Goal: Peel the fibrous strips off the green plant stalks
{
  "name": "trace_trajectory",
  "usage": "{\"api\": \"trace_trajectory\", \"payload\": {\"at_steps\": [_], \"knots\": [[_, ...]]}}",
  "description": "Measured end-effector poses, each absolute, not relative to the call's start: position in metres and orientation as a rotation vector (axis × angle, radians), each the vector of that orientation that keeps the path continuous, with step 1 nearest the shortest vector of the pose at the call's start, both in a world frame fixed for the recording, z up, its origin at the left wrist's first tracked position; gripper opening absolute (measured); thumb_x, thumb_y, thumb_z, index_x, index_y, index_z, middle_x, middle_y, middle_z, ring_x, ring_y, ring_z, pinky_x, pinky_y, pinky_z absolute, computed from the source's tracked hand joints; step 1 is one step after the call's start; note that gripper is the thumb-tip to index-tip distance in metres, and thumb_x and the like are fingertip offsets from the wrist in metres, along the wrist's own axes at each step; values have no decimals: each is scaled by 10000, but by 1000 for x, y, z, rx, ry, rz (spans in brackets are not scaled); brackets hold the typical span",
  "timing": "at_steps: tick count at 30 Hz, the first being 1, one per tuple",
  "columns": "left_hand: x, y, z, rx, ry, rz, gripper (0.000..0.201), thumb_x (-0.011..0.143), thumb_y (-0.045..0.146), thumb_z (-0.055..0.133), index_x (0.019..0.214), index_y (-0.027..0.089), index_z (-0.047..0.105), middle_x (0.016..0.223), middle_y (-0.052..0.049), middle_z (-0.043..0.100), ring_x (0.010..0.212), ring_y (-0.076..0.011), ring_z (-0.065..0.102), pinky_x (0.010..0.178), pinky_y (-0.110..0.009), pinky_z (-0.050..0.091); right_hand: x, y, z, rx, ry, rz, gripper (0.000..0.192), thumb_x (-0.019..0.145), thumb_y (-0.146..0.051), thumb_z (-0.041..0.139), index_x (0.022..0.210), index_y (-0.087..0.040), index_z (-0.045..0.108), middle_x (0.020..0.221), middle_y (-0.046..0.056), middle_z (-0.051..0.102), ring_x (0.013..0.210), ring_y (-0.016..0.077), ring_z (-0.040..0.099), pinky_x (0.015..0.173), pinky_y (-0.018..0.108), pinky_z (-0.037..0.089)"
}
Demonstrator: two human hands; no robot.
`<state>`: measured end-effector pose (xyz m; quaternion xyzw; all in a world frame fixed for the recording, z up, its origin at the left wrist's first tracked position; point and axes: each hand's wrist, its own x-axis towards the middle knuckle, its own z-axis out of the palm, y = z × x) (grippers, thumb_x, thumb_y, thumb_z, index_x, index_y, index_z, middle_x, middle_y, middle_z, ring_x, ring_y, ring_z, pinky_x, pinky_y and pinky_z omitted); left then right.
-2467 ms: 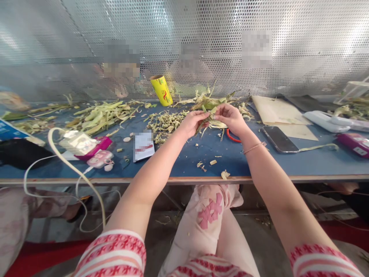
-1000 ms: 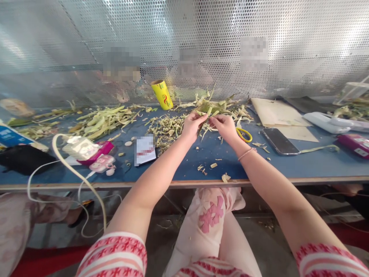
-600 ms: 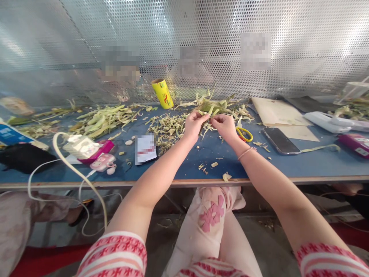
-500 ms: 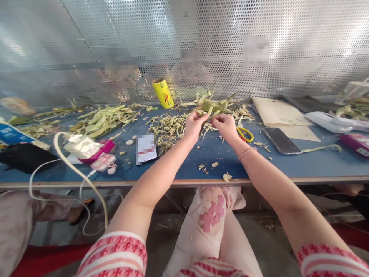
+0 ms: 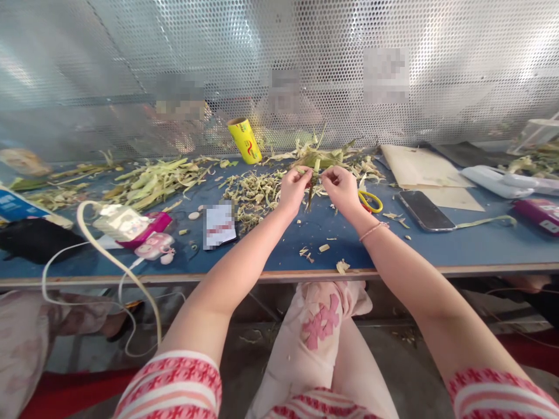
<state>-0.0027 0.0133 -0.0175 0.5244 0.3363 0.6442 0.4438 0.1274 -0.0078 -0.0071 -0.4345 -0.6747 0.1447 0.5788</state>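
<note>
Over the blue table, my left hand pinches a short, pale green plant stalk. A thin brownish strip hangs below the fingertips. My right hand is closed in a pinch close beside the stalk's right side; its fingertips hide whatever is between them. Behind both hands lies a heap of dry, leafy stalks. Small curled plant pieces are piled to the left of my left hand. Yellow-handled scissors rest partly behind my right wrist.
A yellow cardboard tube stands tilted near the perforated metal wall. A larger pile of pale stalks lies left. Right of my arm are a phone and brown paper. A cable droops over the table's front edge.
The stalk between my hands now points more upright, and a brownish strip hangs visibly beneath it. Both hands stay in nearly the same place; the view has shifted slightly.
</note>
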Motion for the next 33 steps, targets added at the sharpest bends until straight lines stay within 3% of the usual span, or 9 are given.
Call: {"api": "trace_trajectory", "payload": {"at_steps": [7,11,15,21,27,33], "knots": [[-2,10,-16,1300,824,1546,118,771,314,708,793,204,671,713,14,610,668,-91,557,688,-241,473,130,0,-10,-962,-1536,317,41,715,-185,560,682,-207,569,777,39,541,789,177,517,735,337,492],[0,6,-11,1200,814,1499,87,775,269,689,816,194,678,736,11,641,679,-98,581,713,-266,493,128,5,-14,-901,-1462,596,45,734,-243,579,724,-208,553,894,48,562,807,169,547,725,352,550],[-1,5,-8,1147,806,1483,48,765,218,665,798,185,675,742,3,665,710,-110,609,715,-262,496,126,5,-15,-873,-1419,849,98,762,-299,578,754,-213,532,784,21,575,763,160,581,687,353,580],[-3,6,-7,1174,815,1529,83,759,221,682,800,194,614,689,27,596,654,-93,580,706,-253,482,125,3,-13,-875,-1392,849,91,747,-279,619,753,-202,571,738,16,595,759,161,605,714,364,590],[-6,11,-12,1185,898,1800,236,737,276,738,828,215,528,853,15,590,713,-87,548,708,-243,449,127,7,-15,-866,-1370,777,103,744,-286,632,736,-202,573,772,23,589,791,167,604,712,363,595],[-4,3,-12,1581,1123,1701,286,754,376,729,656,191,533,616,12,537,607,-103,504,622,-253,399,128,10,-17,-875,-1404,673,93,772,-282,605,749,-205,559,831,35,578,797,161,588,721,362,590]]}}
